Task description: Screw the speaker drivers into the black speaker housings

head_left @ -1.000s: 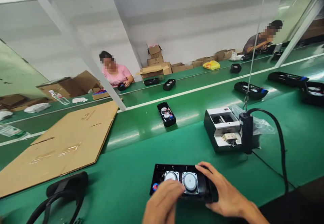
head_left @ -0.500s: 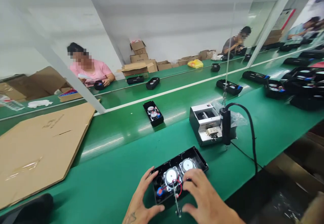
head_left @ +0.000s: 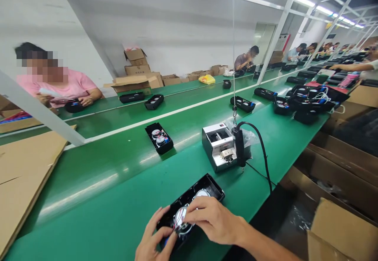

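A black speaker housing lies open and slanted on the green bench, close to me. Two round silver speaker drivers sit in it; the nearer driver is partly covered by my fingers, as is the farther driver. My left hand is at the housing's near left end, thumb and fingertips pinched on thin red and dark wires. Over the drivers, my right hand pinches with its fingertips beside these wires; what lies in the pinch is hidden. A blue part at the near end is mostly covered.
Behind the housing stands a silver-black machine, with a black electric screwdriver hanging beside it. Another open speaker housing lies on the green belt. Cardboard lies left; stacked housings stand right. Co-workers sit across the line.
The view has swung right. Both hands have closed from spread fingers into pinches over the nearer driver. The small part that dangled on wires at the housing's front edge no longer hangs there.
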Demonstrator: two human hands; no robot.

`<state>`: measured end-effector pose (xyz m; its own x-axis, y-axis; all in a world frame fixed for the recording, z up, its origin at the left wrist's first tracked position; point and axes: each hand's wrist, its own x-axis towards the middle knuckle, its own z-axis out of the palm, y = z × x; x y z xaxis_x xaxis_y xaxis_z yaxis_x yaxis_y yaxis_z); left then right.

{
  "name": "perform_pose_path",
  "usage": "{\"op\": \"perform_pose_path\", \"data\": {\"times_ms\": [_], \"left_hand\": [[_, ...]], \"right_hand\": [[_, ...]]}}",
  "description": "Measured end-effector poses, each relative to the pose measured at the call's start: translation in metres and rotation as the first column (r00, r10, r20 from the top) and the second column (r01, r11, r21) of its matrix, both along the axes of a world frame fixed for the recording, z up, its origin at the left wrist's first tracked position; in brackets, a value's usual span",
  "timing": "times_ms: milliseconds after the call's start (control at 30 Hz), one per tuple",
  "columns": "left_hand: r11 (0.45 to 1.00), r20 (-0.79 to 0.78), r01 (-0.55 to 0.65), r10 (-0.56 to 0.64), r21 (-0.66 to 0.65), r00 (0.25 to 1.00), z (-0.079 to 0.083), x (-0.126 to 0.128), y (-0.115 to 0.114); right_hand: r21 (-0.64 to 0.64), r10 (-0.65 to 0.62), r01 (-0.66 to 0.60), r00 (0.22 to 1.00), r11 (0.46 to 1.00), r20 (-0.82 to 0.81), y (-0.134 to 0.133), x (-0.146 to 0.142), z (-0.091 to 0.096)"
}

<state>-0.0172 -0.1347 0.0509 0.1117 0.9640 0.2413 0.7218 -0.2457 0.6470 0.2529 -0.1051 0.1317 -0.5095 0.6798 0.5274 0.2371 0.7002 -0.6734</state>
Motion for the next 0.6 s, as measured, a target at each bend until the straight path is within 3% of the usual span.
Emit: {"op": "perform_pose_path", "data": {"times_ms": [100, 167, 267, 433, 600], "left_hand": [[0.995, 0.057, -0.102, 0.101, 0.012, 0.993, 0.009, 0.014, 0.002], [0.986, 0.109, -0.165, 0.162, 0.023, 0.981, 0.016, 0.025, -0.002], [0.987, 0.127, -0.157, 0.151, 0.044, 0.98, 0.031, 0.036, -0.014], [0.996, -0.1, 0.009, 0.0, 0.087, 0.995, 0.042, 0.036, -0.03], [0.971, -0.382, 0.188, -0.118, 0.151, 0.917, 0.027, 0.034, -0.03]], "right_hand": [[0.101, 0.097, -0.13, 0.955, 0.986, 0.279, 0.001, 0.021, 0.007], [0.132, 0.036, -0.107, 0.889, 0.985, 0.457, 0.002, 0.032, 0.012], [0.142, -0.041, -0.06, 0.785, 0.988, 0.618, 0.003, 0.036, 0.016], [0.092, 0.07, -0.175, 0.74, 0.98, 0.669, 0.002, 0.022, 0.013], [-0.075, 0.213, -0.214, 0.751, 0.974, 0.625, 0.01, 0.018, 0.009]]}}
